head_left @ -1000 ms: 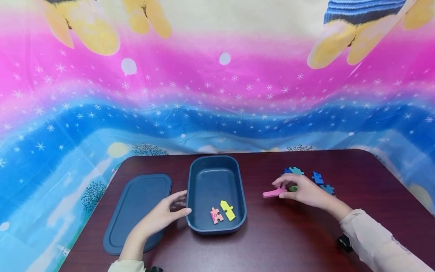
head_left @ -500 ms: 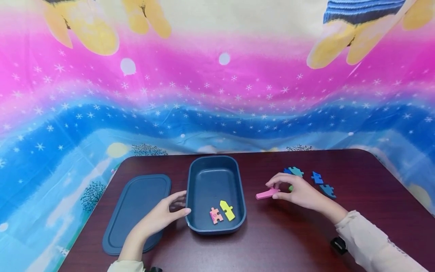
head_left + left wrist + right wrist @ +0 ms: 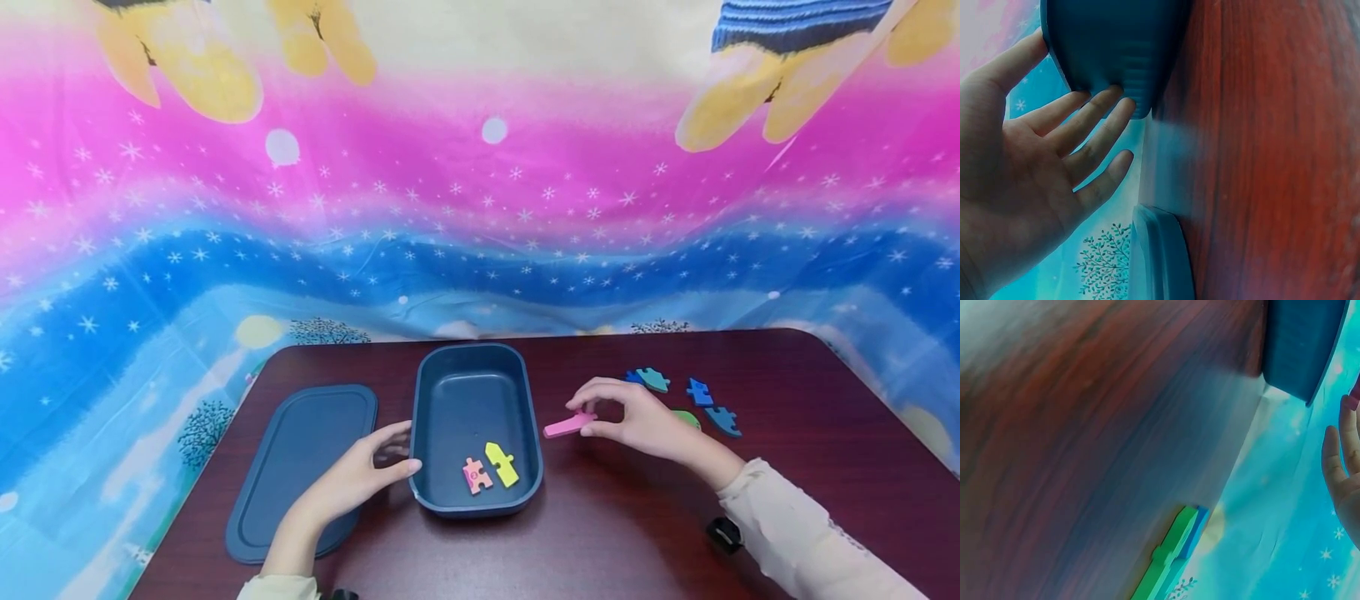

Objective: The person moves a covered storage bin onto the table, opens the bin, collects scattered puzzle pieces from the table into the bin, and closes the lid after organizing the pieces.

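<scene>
My right hand [image 3: 637,421] pinches a pink puzzle piece [image 3: 564,426] between thumb and fingers, just off the right side of a dark blue box [image 3: 536,454]. On the left, my left hand [image 3: 352,471] touches the box's outer wall with its fingertips, the thumb at the rim; in the left wrist view the fingers [image 3: 1094,140] look fairly straight. Inside the box lie a yellow puzzle piece [image 3: 502,467] and an orange-pink one [image 3: 477,476] near the front. The right wrist view catches only part of the right hand [image 3: 1349,481] and a sliver of the pink piece [image 3: 1353,399].
A flat dark blue lid [image 3: 288,471] lies left of the box, partly behind my left arm. Right of the box are a teal piece [image 3: 653,380], a blue piece [image 3: 699,392], a dark teal piece [image 3: 723,421] and a green piece [image 3: 687,417], partly covered by my right hand.
My right hand has moved left with the pink puzzle piece, closer to the box. More of the green piece now shows behind it. The left hand and box stay put.
</scene>
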The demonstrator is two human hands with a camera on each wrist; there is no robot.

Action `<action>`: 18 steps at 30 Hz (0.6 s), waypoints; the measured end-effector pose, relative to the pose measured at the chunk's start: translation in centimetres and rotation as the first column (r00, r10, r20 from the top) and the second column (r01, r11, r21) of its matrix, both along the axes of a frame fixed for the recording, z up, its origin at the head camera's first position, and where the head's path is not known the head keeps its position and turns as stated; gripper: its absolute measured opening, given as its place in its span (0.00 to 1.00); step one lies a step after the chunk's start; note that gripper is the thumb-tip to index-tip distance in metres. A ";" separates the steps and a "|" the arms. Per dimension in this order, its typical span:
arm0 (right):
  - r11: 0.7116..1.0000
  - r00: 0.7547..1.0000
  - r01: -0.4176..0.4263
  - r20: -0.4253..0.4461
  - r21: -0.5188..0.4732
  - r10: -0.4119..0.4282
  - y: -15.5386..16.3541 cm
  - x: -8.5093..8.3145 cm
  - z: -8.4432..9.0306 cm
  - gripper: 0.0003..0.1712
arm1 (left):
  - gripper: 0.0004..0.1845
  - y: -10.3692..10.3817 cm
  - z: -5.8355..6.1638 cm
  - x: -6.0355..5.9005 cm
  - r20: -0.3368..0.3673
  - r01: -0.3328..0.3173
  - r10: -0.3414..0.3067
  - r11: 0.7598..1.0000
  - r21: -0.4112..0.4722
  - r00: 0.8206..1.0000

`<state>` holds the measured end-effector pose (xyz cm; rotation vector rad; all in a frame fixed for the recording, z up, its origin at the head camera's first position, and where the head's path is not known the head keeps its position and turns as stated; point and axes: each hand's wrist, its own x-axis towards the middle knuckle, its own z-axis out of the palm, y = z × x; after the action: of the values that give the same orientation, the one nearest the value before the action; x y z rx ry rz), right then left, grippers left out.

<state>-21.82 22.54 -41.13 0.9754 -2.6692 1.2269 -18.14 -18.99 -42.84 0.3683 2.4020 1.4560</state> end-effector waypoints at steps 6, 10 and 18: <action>1.000 1.000 -0.011 0.009 -0.016 0.011 -1.1 -0.3 0.3 0.21 | 0.35 0.0 0.0 0.1 -0.008 -0.002 0.002 1.000 -0.007 1.000; 0.999 1.000 -0.016 0.013 -0.031 0.017 -2.0 -0.4 0.6 0.21 | 0.35 0.1 0.1 0.1 -0.006 -0.008 0.008 1.000 -0.012 1.000; 0.997 0.998 -0.058 0.027 -0.043 0.059 -3.7 -0.8 0.7 0.18 | 0.35 0.1 0.0 0.0 -0.007 -0.006 0.006 1.000 -0.010 1.000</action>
<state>-22.63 18.84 -40.46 1.0459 -2.6422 1.3115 -18.12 -18.91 -42.80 0.3649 2.4168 1.4463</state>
